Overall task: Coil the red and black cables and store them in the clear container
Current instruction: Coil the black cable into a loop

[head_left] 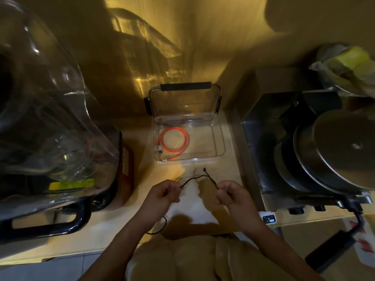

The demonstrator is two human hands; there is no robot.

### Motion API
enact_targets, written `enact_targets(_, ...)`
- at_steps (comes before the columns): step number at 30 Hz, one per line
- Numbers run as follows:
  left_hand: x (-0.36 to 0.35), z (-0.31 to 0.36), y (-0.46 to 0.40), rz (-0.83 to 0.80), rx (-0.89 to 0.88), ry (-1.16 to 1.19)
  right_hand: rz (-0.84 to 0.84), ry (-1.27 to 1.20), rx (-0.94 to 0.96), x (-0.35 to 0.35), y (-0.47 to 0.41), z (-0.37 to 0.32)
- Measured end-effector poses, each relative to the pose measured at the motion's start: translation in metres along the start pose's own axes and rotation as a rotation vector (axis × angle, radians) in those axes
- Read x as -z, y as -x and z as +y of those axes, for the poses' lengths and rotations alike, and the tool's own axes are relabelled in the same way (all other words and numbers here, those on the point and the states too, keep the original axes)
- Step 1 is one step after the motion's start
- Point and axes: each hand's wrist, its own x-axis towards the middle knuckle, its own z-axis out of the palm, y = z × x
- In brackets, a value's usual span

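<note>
The clear container (pixel 220 146) stands open at the back of the counter, its lid with black clips tilted up behind it. Inside, at the left, lies the red cable (pixel 175 141) in a round coil. In front of the container both hands hold the thin black cable (pixel 195 177). My left hand (pixel 163 192) pinches one stretch of it, and the rest hangs down past the wrist in a loop over the counter's edge. My right hand (pixel 231 194) pinches it near the end, whose small plug sticks up toward the container.
A big appliance under clear plastic (pixel 46 126) fills the left side, with a black handle at its base. On the right a steel appliance (pixel 284 155) carries stacked metal pots. A white cloth (pixel 192 211) lies under the hands.
</note>
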Motion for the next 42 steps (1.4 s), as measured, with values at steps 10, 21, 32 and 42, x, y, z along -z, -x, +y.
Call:
enact_targets(10,0.007,0.051,0.021,-0.176,-0.152,0.269,-0.098,-0.539,-0.100,0.004,0.008,-0.047)
enact_targets(21,-0.013,0.046,0.035,-0.386,-0.358,-0.365,-0.245,-0.806,-0.044,-0.013,0.007,-0.076)
enact_targets(32,-0.007,0.033,0.034,-0.365,-0.536,-0.756,-0.261,-0.942,-0.064,-0.007,0.008,-0.073)
enact_targets(42,0.003,0.031,0.026,-0.079,-0.631,-0.745,-0.278,-0.918,-0.185,0.007,0.010,-0.072)
